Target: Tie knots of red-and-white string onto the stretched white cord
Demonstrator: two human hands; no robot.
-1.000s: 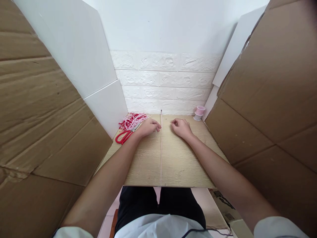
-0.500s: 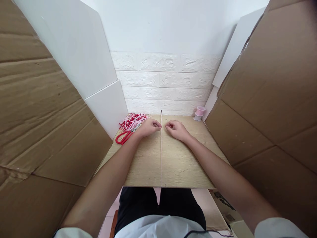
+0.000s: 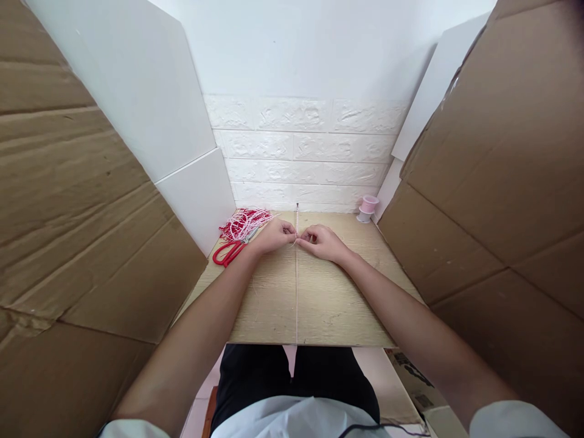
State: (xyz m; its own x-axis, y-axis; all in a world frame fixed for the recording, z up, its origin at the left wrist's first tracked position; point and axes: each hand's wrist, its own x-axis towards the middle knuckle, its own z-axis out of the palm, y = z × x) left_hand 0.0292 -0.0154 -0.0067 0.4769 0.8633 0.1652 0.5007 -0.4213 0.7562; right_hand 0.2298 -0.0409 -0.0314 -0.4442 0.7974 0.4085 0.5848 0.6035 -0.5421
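A thin pale cord (image 3: 297, 292) runs straight down the middle of the wooden board, from a small dark peg (image 3: 297, 205) at the back to the front edge. Its far stretch looks thicker and braided. My left hand (image 3: 277, 235) is closed at the cord's left side, thumb and finger pinched on a thin thread. From the right, my right hand (image 3: 322, 241) meets it at the cord, its fingertips pinched on the thread too. A small loop of thread (image 3: 294, 241) shows between the fingertips. The exact crossing of thread and cord is too small to make out.
A heap of red and white braided cords (image 3: 246, 224) lies at the back left, with red-handled scissors (image 3: 228, 250) beside my left wrist. Two stacked spools (image 3: 367, 208), pink over whitish, stand at the back right. Cardboard walls (image 3: 493, 201) flank the wooden board (image 3: 337, 304).
My right hand has moved left to the cord, and its fingertips now meet those of my left hand. A small thread loop now shows there. My left hand has barely shifted.
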